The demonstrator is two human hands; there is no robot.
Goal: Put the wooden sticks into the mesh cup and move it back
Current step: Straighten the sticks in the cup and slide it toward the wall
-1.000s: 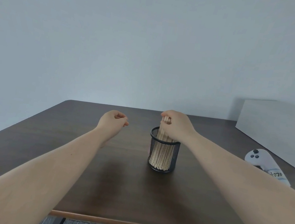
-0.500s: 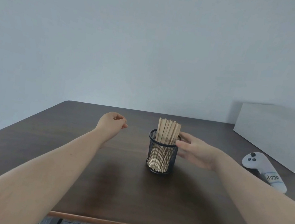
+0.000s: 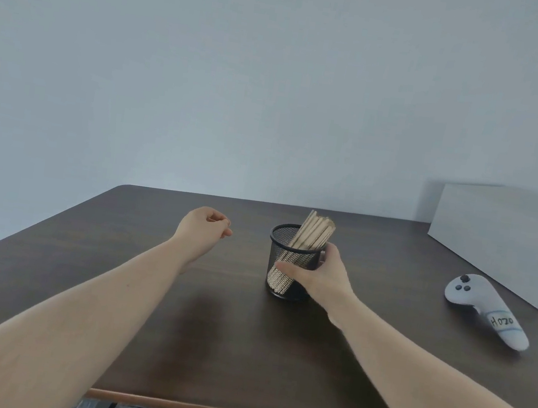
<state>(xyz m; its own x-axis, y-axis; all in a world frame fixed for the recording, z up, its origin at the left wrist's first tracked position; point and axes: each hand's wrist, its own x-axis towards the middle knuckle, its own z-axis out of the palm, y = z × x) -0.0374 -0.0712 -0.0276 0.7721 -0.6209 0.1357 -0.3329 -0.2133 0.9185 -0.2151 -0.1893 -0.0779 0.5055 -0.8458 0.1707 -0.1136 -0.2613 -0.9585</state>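
A dark brown worktop (image 3: 194,331) with a lighter wooden front edge stands against a plain pale wall (image 3: 243,79). At its right side lies a white handheld controller (image 3: 484,308) with a handwritten label, near a white rectangular box (image 3: 511,241) behind it.

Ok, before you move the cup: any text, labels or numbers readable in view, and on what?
"H020", handwritten on a white label on the handle of the white controller; the middle characters could be letters or digits.
No text shows on the mesh cup, wooden sticks, white box or table.
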